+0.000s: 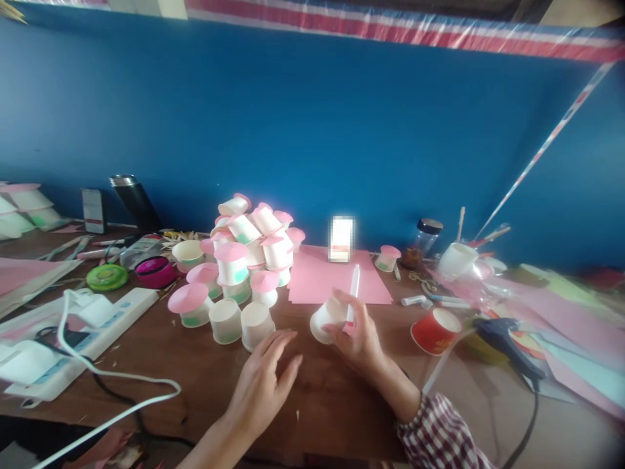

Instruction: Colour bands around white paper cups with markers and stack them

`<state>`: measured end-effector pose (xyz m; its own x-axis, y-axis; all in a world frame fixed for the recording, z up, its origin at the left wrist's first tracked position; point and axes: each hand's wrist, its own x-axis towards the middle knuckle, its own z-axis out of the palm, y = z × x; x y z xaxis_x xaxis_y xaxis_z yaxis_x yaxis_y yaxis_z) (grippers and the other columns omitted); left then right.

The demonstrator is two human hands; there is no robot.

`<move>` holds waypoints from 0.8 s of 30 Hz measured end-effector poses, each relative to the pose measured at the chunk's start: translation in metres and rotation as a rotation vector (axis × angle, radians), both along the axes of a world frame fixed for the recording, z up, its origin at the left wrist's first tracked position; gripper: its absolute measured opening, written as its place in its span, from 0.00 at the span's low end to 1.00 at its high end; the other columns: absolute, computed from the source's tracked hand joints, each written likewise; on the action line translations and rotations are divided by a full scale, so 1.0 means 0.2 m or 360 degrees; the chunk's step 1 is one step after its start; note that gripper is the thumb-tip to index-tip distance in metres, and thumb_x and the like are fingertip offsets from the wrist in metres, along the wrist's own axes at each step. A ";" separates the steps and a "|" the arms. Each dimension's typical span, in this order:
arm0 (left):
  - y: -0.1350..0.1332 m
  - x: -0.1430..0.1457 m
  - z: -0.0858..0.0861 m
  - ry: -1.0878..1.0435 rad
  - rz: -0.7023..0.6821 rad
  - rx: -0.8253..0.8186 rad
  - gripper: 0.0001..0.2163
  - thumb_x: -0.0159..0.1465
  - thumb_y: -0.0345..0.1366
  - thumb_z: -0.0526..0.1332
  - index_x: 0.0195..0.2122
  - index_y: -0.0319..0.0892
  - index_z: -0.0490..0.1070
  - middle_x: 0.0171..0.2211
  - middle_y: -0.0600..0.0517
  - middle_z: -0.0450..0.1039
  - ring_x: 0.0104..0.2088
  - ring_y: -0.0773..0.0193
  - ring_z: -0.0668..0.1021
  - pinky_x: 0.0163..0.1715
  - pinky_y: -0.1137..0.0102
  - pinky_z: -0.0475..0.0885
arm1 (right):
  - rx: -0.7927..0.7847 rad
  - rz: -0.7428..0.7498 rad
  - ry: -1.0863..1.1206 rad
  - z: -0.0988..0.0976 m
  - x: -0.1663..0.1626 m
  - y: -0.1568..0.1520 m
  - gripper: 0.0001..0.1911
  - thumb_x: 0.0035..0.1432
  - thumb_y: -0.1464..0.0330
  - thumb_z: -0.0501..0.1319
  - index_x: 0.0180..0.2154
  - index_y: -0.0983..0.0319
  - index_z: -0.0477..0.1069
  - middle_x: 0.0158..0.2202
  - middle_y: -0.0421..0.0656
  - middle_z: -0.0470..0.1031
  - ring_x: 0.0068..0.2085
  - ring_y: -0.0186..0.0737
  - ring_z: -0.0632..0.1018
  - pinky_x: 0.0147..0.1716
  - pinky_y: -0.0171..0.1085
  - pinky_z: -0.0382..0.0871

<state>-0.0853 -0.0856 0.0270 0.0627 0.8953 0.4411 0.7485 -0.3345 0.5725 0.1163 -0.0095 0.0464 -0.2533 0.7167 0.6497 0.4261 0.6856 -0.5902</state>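
Note:
A white paper cup (322, 320) stands upside down on the table, tilted a little, in the fingers of my right hand (364, 342). That same hand also holds a white marker (355, 290), pointing up between its fingers. My left hand (263, 378) is open, thumb apart from the fingers, with nothing in it. Just beyond its fingertips is an upturned white cup (256, 324), beside another plain cup (226, 320). Behind them rises a heap of paper cups topped with pink paper discs (232, 257), some with green patches.
Pink paper sheets (317, 280) lie by the blue wall. On the right are a red cup (437, 329), a glue gun (512, 345) and a lidded jar (426, 241). A power strip (107, 339) with a trailing white cable (141, 376), a tape measure (106, 277) and a black flask (134, 202) occupy the left.

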 end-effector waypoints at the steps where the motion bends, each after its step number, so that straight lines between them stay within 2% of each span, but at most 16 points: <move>1: 0.02 0.03 0.03 -0.0070 -0.0038 -0.0042 0.20 0.61 0.39 0.56 0.55 0.46 0.61 0.52 0.44 0.67 0.52 0.55 0.71 0.50 0.59 0.69 | -0.0027 -0.0021 0.0034 0.00 0.01 0.01 0.29 0.53 0.65 0.64 0.55 0.59 0.57 0.53 0.52 0.69 0.51 0.49 0.74 0.34 0.39 0.77; 3: 0.08 0.11 0.09 -0.0175 -0.0093 -0.0037 0.30 0.58 0.42 0.60 0.60 0.45 0.52 0.57 0.41 0.62 0.57 0.50 0.66 0.53 0.54 0.65 | -0.0051 -0.0074 0.0085 -0.01 0.02 0.02 0.28 0.53 0.65 0.63 0.54 0.59 0.58 0.52 0.52 0.70 0.50 0.49 0.75 0.37 0.41 0.76; 5: 0.17 0.20 0.15 -0.0245 -0.0217 -0.0027 0.36 0.53 0.44 0.65 0.60 0.45 0.50 0.58 0.41 0.60 0.58 0.47 0.63 0.54 0.50 0.61 | -0.0064 -0.0094 0.0130 -0.02 0.04 0.03 0.26 0.53 0.65 0.63 0.53 0.59 0.59 0.53 0.51 0.70 0.50 0.49 0.74 0.39 0.41 0.75; 7: 0.26 0.27 0.20 -0.0357 -0.0382 -0.0121 0.36 0.50 0.43 0.68 0.58 0.45 0.55 0.54 0.42 0.64 0.54 0.47 0.67 0.52 0.51 0.64 | -0.0060 -0.0086 0.0185 -0.03 0.08 0.04 0.26 0.55 0.64 0.61 0.54 0.59 0.58 0.54 0.52 0.68 0.52 0.49 0.73 0.40 0.42 0.75; 9: 0.35 0.32 0.21 -0.0542 -0.0627 -0.0307 0.30 0.50 0.40 0.68 0.54 0.46 0.59 0.50 0.44 0.68 0.48 0.51 0.72 0.47 0.57 0.68 | -0.0045 -0.0078 0.0234 -0.03 0.12 0.05 0.26 0.56 0.64 0.60 0.55 0.59 0.57 0.55 0.52 0.67 0.53 0.49 0.72 0.41 0.43 0.75; 10: 0.38 0.34 0.21 -0.0661 -0.0721 -0.0410 0.30 0.50 0.39 0.68 0.53 0.45 0.59 0.48 0.44 0.69 0.45 0.53 0.74 0.44 0.59 0.70 | -0.0036 -0.0085 0.0253 -0.03 0.14 0.06 0.25 0.56 0.64 0.59 0.55 0.59 0.57 0.55 0.52 0.67 0.53 0.50 0.72 0.42 0.43 0.74; 12: 0.45 0.37 0.18 -0.0936 -0.0732 -0.0548 0.33 0.47 0.39 0.70 0.52 0.44 0.58 0.46 0.43 0.69 0.43 0.54 0.75 0.39 0.61 0.71 | -0.0038 -0.0147 0.0301 -0.02 0.17 0.07 0.24 0.58 0.65 0.58 0.55 0.59 0.57 0.54 0.52 0.68 0.52 0.49 0.73 0.41 0.43 0.75; 15: 0.50 0.41 0.11 -0.1208 -0.0702 -0.0575 0.29 0.47 0.38 0.70 0.49 0.41 0.60 0.47 0.42 0.68 0.46 0.54 0.73 0.41 0.62 0.70 | -0.0057 -0.0315 0.0401 -0.02 0.19 0.08 0.19 0.61 0.67 0.55 0.54 0.59 0.59 0.53 0.52 0.70 0.48 0.46 0.76 0.37 0.39 0.76; 17: 0.51 0.43 0.07 -0.1387 -0.0764 -0.0622 0.27 0.50 0.37 0.68 0.50 0.41 0.60 0.46 0.43 0.69 0.46 0.55 0.73 0.42 0.62 0.70 | -0.0063 -0.0367 0.0404 -0.03 0.18 0.08 0.17 0.62 0.67 0.54 0.52 0.59 0.61 0.52 0.51 0.71 0.47 0.45 0.77 0.35 0.38 0.76; 21: 0.50 0.41 0.04 -0.1655 -0.0953 -0.0711 0.24 0.53 0.35 0.67 0.50 0.41 0.63 0.48 0.43 0.69 0.48 0.56 0.72 0.44 0.64 0.69 | -0.0087 -0.0371 0.0445 -0.04 0.16 0.09 0.16 0.63 0.66 0.53 0.52 0.59 0.62 0.52 0.51 0.70 0.50 0.46 0.74 0.41 0.41 0.74; 24: 0.51 0.38 0.04 -0.1903 -0.0970 -0.0824 0.20 0.57 0.35 0.64 0.50 0.41 0.65 0.49 0.44 0.70 0.47 0.56 0.73 0.44 0.64 0.69 | 0.0000 -0.0438 0.0552 -0.03 0.15 0.10 0.16 0.64 0.66 0.51 0.53 0.59 0.61 0.52 0.51 0.70 0.51 0.45 0.74 0.45 0.46 0.72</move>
